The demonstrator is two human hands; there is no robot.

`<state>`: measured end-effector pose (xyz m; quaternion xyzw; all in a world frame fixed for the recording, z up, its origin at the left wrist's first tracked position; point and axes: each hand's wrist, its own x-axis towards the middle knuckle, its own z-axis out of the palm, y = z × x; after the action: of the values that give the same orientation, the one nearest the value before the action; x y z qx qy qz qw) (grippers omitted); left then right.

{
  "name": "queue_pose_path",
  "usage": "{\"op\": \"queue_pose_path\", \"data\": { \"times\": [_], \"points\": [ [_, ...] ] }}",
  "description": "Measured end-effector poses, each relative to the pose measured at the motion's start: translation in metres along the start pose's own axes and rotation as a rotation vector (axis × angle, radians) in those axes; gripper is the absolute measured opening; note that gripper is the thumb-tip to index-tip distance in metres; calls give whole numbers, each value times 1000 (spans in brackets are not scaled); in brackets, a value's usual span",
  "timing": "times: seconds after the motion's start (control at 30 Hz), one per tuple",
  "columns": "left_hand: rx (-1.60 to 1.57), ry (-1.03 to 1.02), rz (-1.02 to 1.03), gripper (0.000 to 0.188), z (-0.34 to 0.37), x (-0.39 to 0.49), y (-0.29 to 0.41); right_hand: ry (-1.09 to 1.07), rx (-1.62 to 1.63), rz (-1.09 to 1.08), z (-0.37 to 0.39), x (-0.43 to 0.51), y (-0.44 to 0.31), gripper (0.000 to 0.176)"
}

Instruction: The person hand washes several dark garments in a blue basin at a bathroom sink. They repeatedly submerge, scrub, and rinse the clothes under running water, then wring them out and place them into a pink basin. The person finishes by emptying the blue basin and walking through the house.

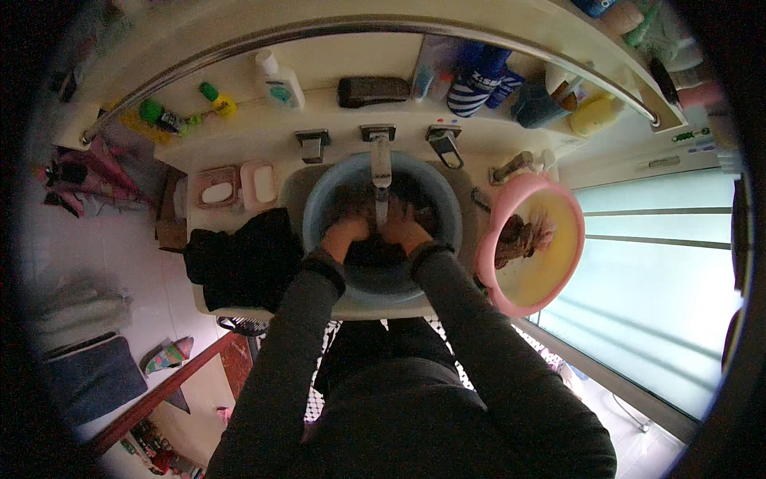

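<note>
A blue-grey plastic basin (311, 221) stands in the washbasin, below a metal faucet (380, 157). Water (382, 215) runs from the spout between my two hands. Dark cloth (374, 252) lies inside the basin, around and beneath them. My left hand (352, 230) is at the left of the stream, touching the cloth. Opposite it, my right hand (406, 223) also rests on the cloth. Blur and the dark fabric hide most fingertips, so their grip is unclear. A heap of black cloth (245, 260) sits on the counter at the left.
At the right, a pink basin (488, 251) holds brownish cloth (523, 236) and yellowish liquid. Two soap dishes (242, 187) are at the back left. Bottles (280, 81) and a dark cup (535, 106) line the ledge behind a metal rail (371, 25).
</note>
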<state>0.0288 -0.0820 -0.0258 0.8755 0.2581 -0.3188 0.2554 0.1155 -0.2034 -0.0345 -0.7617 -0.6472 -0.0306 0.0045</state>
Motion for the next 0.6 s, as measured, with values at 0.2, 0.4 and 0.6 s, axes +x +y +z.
{"op": "queue_pose_path", "data": {
  "times": [0.2, 0.4, 0.6],
  "points": [
    [-285, 46, 27, 82, -45, -68, -16, -594, 310, 127, -80, 9, 18, 35],
    [-477, 337, 265, 98, -39, -108, -16, -239, 1031, 104, -195, 10, 32, 32],
    [-828, 316, 293, 97, -44, -112, 5, -82, 1485, 42, -268, 15, 16, 32]
  ]
}}
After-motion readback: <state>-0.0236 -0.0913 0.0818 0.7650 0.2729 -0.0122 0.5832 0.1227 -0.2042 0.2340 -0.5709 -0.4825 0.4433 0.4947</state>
